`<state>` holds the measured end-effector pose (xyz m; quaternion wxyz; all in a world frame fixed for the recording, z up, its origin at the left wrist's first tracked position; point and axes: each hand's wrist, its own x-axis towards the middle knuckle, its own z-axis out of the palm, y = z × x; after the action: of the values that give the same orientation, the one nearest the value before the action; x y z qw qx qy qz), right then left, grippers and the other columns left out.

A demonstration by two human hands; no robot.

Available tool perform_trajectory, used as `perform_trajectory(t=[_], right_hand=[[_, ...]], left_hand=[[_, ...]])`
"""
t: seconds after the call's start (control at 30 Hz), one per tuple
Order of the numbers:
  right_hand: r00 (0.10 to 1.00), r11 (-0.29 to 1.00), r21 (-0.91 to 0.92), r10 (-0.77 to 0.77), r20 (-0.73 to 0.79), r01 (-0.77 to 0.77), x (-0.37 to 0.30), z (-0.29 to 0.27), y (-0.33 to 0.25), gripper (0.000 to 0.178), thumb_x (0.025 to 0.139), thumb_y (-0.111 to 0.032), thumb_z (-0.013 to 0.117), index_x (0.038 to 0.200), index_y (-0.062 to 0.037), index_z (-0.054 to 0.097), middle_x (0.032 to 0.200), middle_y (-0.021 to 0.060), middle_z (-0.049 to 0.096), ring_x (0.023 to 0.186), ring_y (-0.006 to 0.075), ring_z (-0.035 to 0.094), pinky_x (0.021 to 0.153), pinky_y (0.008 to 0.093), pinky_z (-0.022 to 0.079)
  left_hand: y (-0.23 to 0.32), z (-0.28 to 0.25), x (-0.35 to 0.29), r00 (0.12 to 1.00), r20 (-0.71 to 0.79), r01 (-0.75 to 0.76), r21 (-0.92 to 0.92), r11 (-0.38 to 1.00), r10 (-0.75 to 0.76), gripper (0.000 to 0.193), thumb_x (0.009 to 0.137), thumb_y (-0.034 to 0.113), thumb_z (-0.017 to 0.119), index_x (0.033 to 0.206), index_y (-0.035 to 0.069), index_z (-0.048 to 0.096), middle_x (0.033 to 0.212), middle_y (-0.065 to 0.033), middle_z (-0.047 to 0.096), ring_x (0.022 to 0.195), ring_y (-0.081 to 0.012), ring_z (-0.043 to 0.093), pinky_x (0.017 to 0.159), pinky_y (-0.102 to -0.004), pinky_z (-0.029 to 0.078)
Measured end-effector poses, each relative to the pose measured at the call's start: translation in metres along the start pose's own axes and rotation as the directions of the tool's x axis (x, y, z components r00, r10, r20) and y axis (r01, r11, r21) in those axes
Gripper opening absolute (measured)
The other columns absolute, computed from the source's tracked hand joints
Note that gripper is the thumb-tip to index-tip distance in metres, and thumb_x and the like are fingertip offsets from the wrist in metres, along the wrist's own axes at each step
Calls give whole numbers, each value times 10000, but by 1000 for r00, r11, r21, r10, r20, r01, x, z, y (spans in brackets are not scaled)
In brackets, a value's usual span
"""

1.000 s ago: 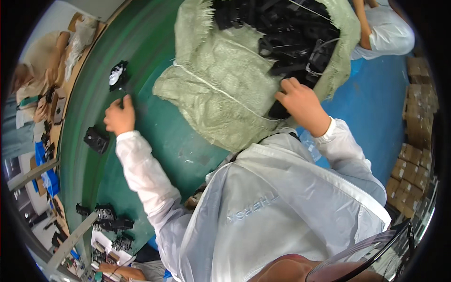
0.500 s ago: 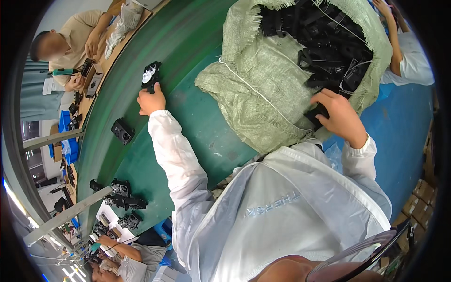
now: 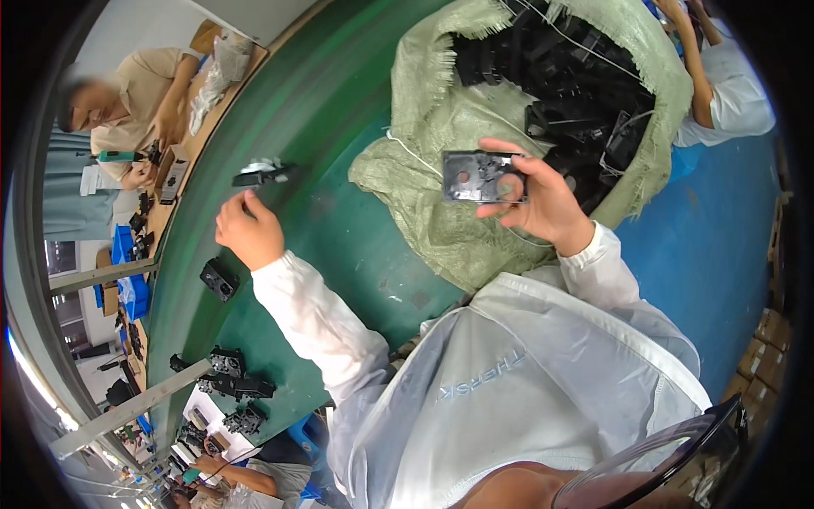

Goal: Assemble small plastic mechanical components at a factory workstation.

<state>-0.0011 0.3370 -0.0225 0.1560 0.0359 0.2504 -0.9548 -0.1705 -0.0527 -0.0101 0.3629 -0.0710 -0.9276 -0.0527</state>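
My right hand (image 3: pixel 547 199) holds a flat black rectangular plastic housing (image 3: pixel 465 178) with round holes, thumb on one side and fingers on the other. It is raised in front of the woven sack (image 3: pixel 475 242), whose wide mouth shows a heap of black plastic parts (image 3: pixel 585 72). To the left, my left hand (image 3: pixel 250 231) hovers over the green surface with its fingers loosely bent and nothing in them. Just beyond its fingertips is a black part with a white-silver piece on top (image 3: pixel 264 174), slightly blurred. Nearer me on the green surface lies another black housing (image 3: pixel 220 279).
Several black assemblies (image 3: pixel 229 373) gather at the lower left beside a metal bar (image 3: pixel 131 407). Across the green belt (image 3: pixel 339 51), a person (image 3: pixel 140 93) works at a bench with blue bins (image 3: pixel 129 284). Another person (image 3: pixel 733 93) stands beyond the sack, by the blue surface (image 3: pixel 704 229).
My right hand has come up from the sack's mouth, moving left with the black housing. My left hand has let go of the white-topped part and drawn back; that part now lies turned.
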Motion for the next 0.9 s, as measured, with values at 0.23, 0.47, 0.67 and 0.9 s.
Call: perform_trajectory(t=[0.23, 0.47, 0.67, 0.9], right_hand=[[980, 988, 151, -53, 190, 24, 49, 22, 38, 312, 1065, -307, 344, 1346, -176, 375, 1342, 233, 525, 1057, 439, 642, 867, 460, 577], [952, 886, -367, -212, 221, 283, 74, 79, 60, 798, 884, -239, 499, 1551, -65, 96, 1359, 152, 419, 1146, 262, 544, 987, 392, 440], [929, 759, -545, -223, 296, 356, 76, 90, 67, 697, 929, -228, 428, 1540, -54, 141, 1389, 169, 399, 1197, 236, 476, 1056, 368, 344], [921, 742, -552, -248, 302, 381, 73, 89, 68, 674, 935, -198, 403, 1536, -39, 142, 1406, 192, 391, 1303, 260, 395, 1119, 384, 265]], left_hand=[[66, -60, -19, 850, 256, 336, -937, 98, -460, 212, 990, 136, 540, 848, -21, 550, 821, -52, 578, 678, -108, 524, 599, -233, 413], [135, -64, -26, 756, 387, 336, -922, -193, -528, 285, 1029, 202, 454, 787, 56, 489, 742, -20, 519, 604, -97, 503, 550, -250, 435], [145, -55, -35, 782, 348, 389, -921, -32, -518, 291, 1038, 208, 461, 782, 68, 464, 716, 43, 430, 667, -41, 377, 595, -229, 328], [152, -54, -35, 811, 334, 400, -916, 38, -480, 316, 1028, 191, 466, 742, 64, 426, 687, 49, 376, 661, -48, 324, 577, -242, 282]])
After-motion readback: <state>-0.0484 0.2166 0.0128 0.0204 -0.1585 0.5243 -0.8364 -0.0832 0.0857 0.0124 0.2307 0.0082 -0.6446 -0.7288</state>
